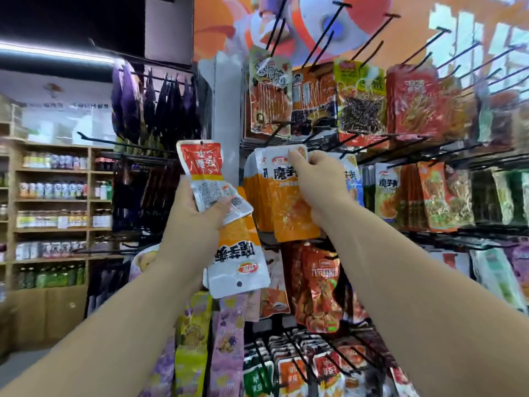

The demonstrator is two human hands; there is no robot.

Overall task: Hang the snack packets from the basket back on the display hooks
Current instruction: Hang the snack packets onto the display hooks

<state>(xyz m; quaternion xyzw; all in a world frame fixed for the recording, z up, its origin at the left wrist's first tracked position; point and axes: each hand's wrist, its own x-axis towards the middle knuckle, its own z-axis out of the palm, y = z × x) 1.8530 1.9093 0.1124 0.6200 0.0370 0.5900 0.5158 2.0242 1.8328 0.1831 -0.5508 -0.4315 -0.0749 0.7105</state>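
Note:
My left hand (pixel 197 224) grips two snack packets at once. One is a red-and-white packet (pixel 201 170) that stands up above the hand. The other is an orange-and-white packet (pixel 237 253) that hangs upside down below it. My right hand (pixel 317 181) pinches the white top edge of an orange packet (pixel 292 213), the front one of a row hanging on a black display hook (pixel 279 133). That hook juts out just above the packet's top. The basket is not in view.
Rows of snack packets hang on black hooks across the rack to the right (pixel 429 196) and below (pixel 320 293). Bare hooks (pixel 369 35) stick out at the top. Dark purple bags (pixel 160 101) hang left of the rack. Wooden shelves with bottles (pixel 57 196) stand at far left.

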